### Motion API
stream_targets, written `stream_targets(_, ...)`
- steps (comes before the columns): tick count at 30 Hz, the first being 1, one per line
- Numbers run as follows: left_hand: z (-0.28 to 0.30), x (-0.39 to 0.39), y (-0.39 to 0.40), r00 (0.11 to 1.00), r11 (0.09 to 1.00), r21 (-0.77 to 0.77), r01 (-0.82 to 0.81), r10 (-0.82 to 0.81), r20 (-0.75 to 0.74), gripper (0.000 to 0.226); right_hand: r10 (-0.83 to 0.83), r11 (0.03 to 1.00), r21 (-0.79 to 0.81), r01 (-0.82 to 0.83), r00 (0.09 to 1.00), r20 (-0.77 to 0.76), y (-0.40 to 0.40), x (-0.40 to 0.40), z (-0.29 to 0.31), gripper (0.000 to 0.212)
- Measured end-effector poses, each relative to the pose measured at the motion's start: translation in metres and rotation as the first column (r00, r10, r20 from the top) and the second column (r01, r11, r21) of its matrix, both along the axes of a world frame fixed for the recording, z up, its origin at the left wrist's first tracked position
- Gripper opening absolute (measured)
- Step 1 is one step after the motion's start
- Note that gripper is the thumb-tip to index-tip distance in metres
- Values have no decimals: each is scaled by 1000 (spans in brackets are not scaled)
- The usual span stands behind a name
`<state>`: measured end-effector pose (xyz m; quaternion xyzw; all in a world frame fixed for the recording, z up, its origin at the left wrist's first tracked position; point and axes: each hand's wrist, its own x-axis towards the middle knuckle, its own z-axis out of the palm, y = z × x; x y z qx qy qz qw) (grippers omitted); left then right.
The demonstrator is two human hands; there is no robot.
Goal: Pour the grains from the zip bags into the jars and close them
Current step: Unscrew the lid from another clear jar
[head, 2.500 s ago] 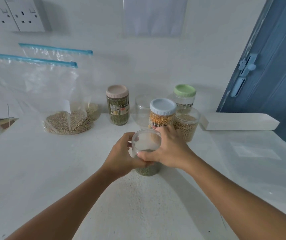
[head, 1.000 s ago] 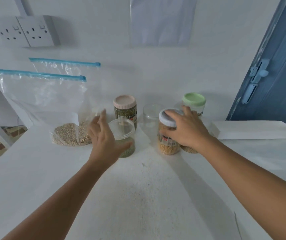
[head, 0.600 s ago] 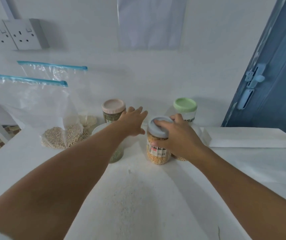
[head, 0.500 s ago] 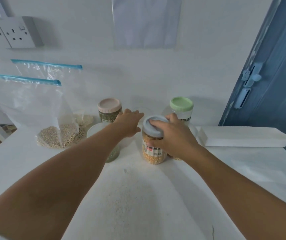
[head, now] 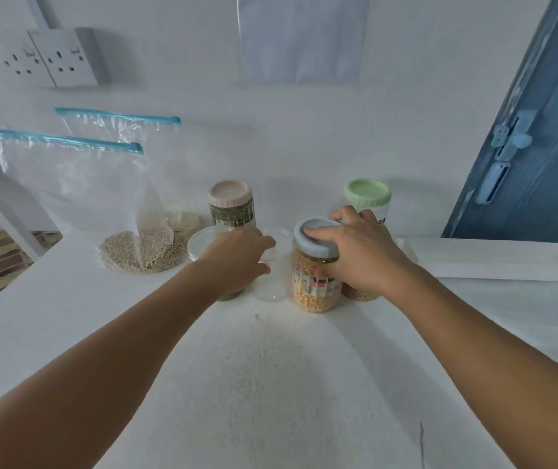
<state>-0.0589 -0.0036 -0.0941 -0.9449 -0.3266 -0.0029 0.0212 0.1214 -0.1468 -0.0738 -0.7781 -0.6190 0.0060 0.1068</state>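
Upright capped yellow-grain jar (head: 315, 279); two zip bags (head: 85, 194) lean behind.
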Motion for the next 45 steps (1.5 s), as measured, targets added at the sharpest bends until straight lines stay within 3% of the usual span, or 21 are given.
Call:
stream_targets(7, 2, -28, -34, 999, 999, 11, 48, -48, 24, 56, 18, 999, -45, -20, 999, -41, -2, 5, 2, 78)
stream_targets(15, -5, -41, -41, 988, 993, -100, 62, -47, 146, 65, 109, 992, 73, -99, 984, -143, 31, 16, -15, 73)
stream_targets(25, -10, -34, -38, 982, 994, -110, 28, -6, 190, 64, 127, 988, 93, -125, 992, -22, 117, 17, -18, 67)
stream_targets(33, -12, -35, -41, 975, 991, -130, -2, 31, 219, 66, 123, 990, 73, -120, 992, -41, 130, 24, -19, 67)
stream_targets(39, -15, -35, -37, 972, 990, -138, 6, 27, 235, 66, 128, 990, 54, -130, 991, 33, 128, 21, -22, 76)
stream_targets(42, -24, -40, -32, 960, 988, -150, 34, 10, 280, 67, 78, 961, 259, -98, 993, 85, 107, 12, -28, 67)
stream_targets(44, -33, -44, -30, 928, 979, -199, 54, 24, 371, 70, 90, 924, 375, -75, 996, -22, 85, -2, -29, 51)
stream_targets(45, -39, -47, -31, 891, 970, -233, 75, 40, 453, 75, 105, 939, 340, -51, 984, -142, 73, -10, -26, 47)
